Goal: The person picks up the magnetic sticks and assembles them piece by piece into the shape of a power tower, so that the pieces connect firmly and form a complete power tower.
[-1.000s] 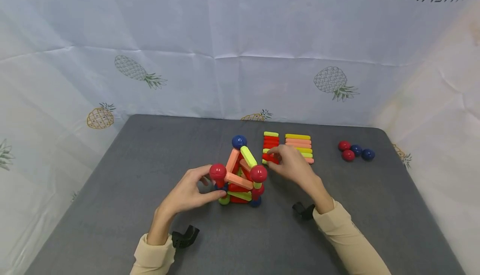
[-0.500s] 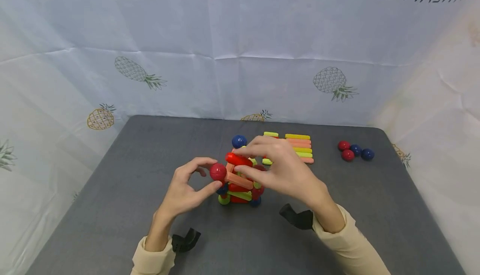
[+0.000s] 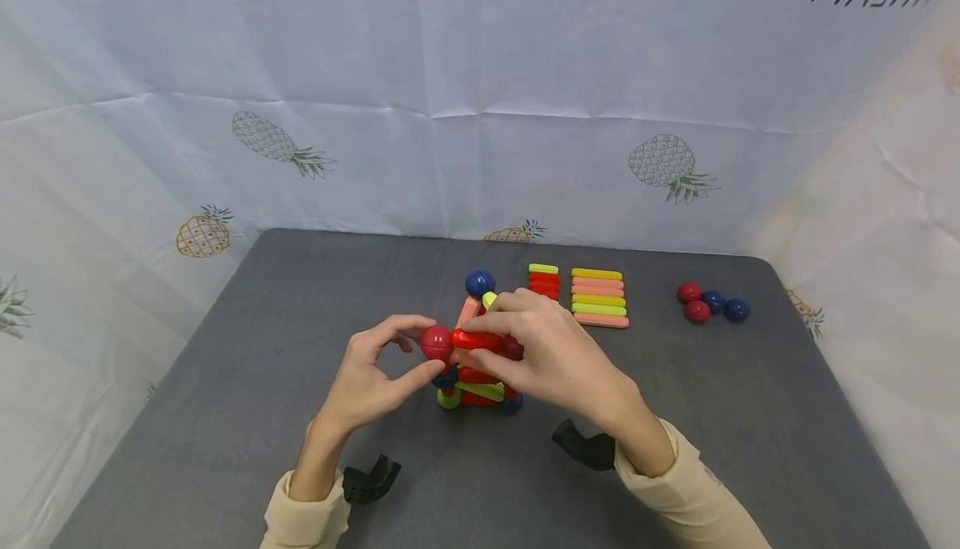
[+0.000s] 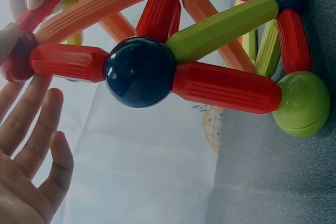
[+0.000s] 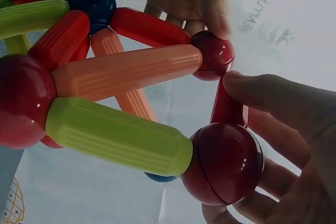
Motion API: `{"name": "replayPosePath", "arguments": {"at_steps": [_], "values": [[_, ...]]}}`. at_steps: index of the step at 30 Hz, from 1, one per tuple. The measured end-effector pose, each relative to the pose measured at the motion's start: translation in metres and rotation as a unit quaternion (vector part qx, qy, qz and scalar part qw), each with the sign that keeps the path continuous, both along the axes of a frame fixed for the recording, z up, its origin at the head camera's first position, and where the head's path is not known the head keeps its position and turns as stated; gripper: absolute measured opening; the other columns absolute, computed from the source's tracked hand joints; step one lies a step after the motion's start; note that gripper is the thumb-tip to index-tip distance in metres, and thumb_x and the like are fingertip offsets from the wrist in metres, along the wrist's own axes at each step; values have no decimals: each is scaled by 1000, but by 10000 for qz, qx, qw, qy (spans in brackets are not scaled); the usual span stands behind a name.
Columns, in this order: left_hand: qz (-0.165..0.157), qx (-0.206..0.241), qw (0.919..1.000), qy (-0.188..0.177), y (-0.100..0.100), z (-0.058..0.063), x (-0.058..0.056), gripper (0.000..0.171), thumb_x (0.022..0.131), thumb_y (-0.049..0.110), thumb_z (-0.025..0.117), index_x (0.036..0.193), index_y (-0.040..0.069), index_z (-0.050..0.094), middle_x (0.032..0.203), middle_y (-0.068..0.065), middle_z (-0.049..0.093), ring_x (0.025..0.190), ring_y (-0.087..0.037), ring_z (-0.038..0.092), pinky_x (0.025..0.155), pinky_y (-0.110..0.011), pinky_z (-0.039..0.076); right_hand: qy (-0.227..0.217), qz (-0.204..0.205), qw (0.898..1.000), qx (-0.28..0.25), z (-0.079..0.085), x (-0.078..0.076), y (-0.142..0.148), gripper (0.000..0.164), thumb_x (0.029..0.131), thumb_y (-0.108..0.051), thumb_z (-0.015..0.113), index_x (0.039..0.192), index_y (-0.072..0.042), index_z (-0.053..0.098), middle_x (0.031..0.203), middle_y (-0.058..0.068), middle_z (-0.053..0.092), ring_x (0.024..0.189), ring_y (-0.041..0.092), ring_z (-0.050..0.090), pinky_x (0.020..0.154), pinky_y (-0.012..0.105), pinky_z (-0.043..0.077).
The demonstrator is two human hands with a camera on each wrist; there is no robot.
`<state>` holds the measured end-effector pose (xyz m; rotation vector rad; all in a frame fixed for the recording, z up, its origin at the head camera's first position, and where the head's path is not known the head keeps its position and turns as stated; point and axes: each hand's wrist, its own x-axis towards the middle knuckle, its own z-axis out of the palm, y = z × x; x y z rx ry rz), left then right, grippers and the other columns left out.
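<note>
A tower of magnetic rods and balls (image 3: 480,284) stands at the middle of the table. My left hand (image 3: 378,378) holds the red ball (image 3: 437,343) at its upper left corner, the thumb on the ball in the left wrist view. My right hand (image 3: 570,357) pinches a short red magnetic rod (image 3: 476,340) lying across the top. In the right wrist view that rod spans from the held ball to another red ball (image 5: 226,163), with its ends right at both. A blue ball (image 4: 140,72) shows lower down. My right fingers hide part of the tower in the head view.
Behind the right hand lie a row of red and yellow-green rods (image 3: 543,278) and a row of yellow, orange and green rods (image 3: 598,299). Several red and blue balls (image 3: 714,301) are grouped at the back right. A pineapple-print cloth (image 3: 480,149) hangs behind the grey table (image 3: 225,416).
My right hand has taken a red rod from the row, carried it left over the tower and lowered it beside the red ball. My left hand has shifted up onto that ball.
</note>
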<state>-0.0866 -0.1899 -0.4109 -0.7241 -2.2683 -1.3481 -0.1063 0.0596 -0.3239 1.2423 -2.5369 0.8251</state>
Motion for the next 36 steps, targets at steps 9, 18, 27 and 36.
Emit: {"name": "replayPosePath", "arguments": {"at_steps": [9, 18, 27, 36], "values": [[32, 18, 10000, 6, 1, 1, 0, 46, 76, 0, 85, 118, 11, 69, 102, -4, 77, 90, -7, 67, 75, -30, 56, 169, -110, 9994, 297, 0, 2, 0, 21, 82, -23, 87, 101, -17, 82, 81, -6, 64, 76, 6, 48, 60, 16, 41], [-21, -148, 9998, -103, 1, 0, 1, 52, 76, 3, 86, 123, 11, 67, 107, -4, 76, 92, -7, 66, 77, -29, 56, 140, -112, 9998, 105, -4, 1, 4, 25, 81, -27, 88, 103, -19, 82, 90, -6, 69, 82, 6, 50, 64, 18, 44], [-285, -429, 9964, -668, 4, -4, -2, 27, 84, 13, 85, 107, 16, 73, 97, 3, 77, 84, -7, 68, 78, -29, 59, -591, -1381, 9804, -1278, -27, -45, 47, 17, 88, -16, 81, 104, -10, 80, 95, 3, 76, 83, 17, 64, 76, 36, 56], [-171, -265, 9969, -716, -4, -7, -3, 29, 81, 11, 87, 106, 15, 73, 97, 1, 77, 84, -5, 68, 78, -28, 58, -1336, -1895, 9712, 542, -99, -93, 55, 31, 86, -13, 82, 114, 0, 76, 105, 17, 75, 91, 30, 64, 78, 42, 56]]}}
